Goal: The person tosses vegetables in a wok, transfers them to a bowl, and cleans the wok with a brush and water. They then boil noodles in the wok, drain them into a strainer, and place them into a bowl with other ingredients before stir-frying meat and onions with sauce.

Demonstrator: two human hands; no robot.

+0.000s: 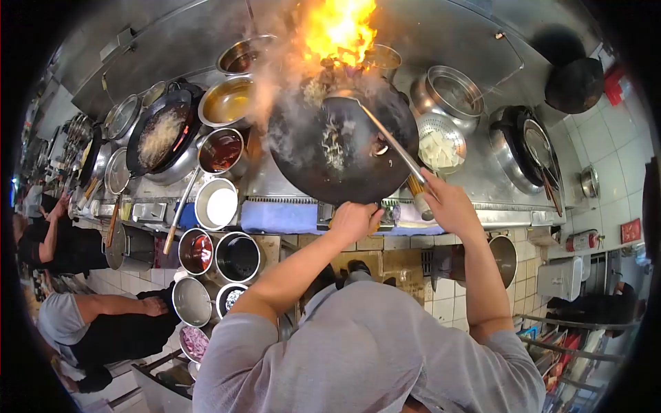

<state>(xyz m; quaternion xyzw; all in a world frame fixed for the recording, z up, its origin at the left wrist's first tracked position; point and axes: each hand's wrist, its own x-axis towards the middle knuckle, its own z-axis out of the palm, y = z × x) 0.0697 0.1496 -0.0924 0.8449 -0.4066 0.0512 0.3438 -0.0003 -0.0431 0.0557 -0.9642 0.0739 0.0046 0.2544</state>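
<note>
Steam rises from a big black wok (pixel 310 175), which is tilted over the stove with bits of food on its surface. Flames and more food show at its far edge. My left hand (pixel 354 221) is closed at the wok's near rim, where its handle would be; the grip itself is partly hidden. A long-handled ladle (pixel 394 142) reaches into the wok, its head at the far side among the smoke. My right hand (pixel 447 204) is wrapped round the near end of that handle. A bundled brush (pixel 420 199) lies just left of my right hand.
Left of the wok stand a bowl of yellow liquid (pixel 231 102), a pot of red sauce (pixel 220 150) and a second wok (pixel 162 138). To the right are a strainer of white pieces (pixel 439 148) and a metal pot (pixel 454 93). Co-workers (pixel 103 310) stand at left.
</note>
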